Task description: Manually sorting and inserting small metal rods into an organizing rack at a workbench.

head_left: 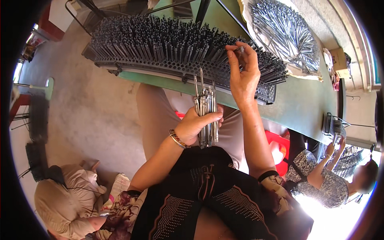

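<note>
My left hand [196, 124] is closed around an upright bundle of thin silvery metal rods [206, 104], held above my lap. A few of its rods stick up higher than the others. My right hand [245, 76] is raised over the right part of a long perforated rack [160, 66]. Its thumb and fingers are pinched together on a thin metal rod, of which only a small grey end [241, 49] shows. Dense rows of dark upright rods [160, 38] fill most of the rack, with bare holes along its near edge.
The rack rests on a green table [296, 108]. Beyond its right end lies a large heap of loose silvery rods [286, 36] on pale sheeting. A cardboard box [339, 63] stands farther right. One person [324, 172] works at the right; another [68, 204] sits at lower left.
</note>
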The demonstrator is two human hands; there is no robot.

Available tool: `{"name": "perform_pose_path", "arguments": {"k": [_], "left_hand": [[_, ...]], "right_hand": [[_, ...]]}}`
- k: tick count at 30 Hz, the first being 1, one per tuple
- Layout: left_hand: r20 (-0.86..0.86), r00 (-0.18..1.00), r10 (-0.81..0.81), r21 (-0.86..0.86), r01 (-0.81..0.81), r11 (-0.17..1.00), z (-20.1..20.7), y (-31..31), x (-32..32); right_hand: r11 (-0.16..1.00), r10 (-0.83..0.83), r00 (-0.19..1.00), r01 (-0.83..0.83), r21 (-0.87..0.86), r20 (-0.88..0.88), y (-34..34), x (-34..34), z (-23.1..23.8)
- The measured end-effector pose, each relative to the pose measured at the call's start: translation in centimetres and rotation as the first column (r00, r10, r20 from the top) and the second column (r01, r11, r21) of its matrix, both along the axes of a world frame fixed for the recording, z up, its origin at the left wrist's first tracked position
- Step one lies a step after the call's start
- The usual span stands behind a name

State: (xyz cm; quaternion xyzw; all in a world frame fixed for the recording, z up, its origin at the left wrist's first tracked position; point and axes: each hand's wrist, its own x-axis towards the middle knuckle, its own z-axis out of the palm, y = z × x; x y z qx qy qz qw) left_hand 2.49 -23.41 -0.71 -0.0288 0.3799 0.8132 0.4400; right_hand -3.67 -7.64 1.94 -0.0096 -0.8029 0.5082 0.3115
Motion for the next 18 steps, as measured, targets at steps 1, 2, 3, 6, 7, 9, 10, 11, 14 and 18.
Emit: {"name": "perform_pose_path", "arguments": {"k": [1,2,3,6,7,9,10,11,14,18], "left_hand": [[0.010,1.000,0.001,0.002,-0.001,1.000,0.0,0.0,0.0],[0.020,1.000,0.001,0.004,-0.001,1.000,0.0,0.0,0.0],[0.019,1.000,0.002,0.005,-0.002,1.000,0.0,0.0,0.0],[0.034,0.999,0.004,0.006,-0.004,1.000,0.2,0.0,0.0],[0.032,0.999,0.003,0.014,-0.003,1.000,0.2,0.1,0.0],[0.030,1.000,0.002,0.022,-0.002,1.000,0.3,0.2,0.0],[0.032,0.999,-0.012,0.011,0.011,1.000,0.4,0.2,0.0],[0.034,0.999,-0.024,0.000,0.024,1.000,0.4,0.3,0.0],[-0.031,0.999,-0.031,0.050,0.032,0.998,0.0,0.7,-0.2],[0.001,0.999,-0.042,0.042,0.042,0.998,0.0,0.6,-0.1]], "right_hand": [[0.998,-0.017,1.000,0.015,0.053,0.022,-0.1,0.1,0.1],[0.998,-0.016,1.000,0.015,0.054,0.022,-0.1,0.1,0.1],[0.995,-0.043,0.999,0.042,0.092,0.010,0.0,0.1,0.1],[0.955,-0.085,0.995,0.098,0.281,-0.058,0.2,0.0,0.2],[0.896,-0.092,0.989,0.133,0.424,-0.114,0.3,-0.1,0.3],[0.871,-0.059,0.984,0.134,0.473,-0.168,0.5,-0.2,0.6],[0.843,-0.023,0.975,0.137,0.520,-0.220,0.6,-0.3,0.7],[0.843,-0.023,0.975,0.137,0.520,-0.219,0.5,-0.3,0.8],[0.886,-0.009,0.983,0.093,0.454,-0.184,-0.1,-0.4,1.0],[0.803,0.079,0.974,0.065,0.592,-0.214,0.2,-1.2,1.9]]}}
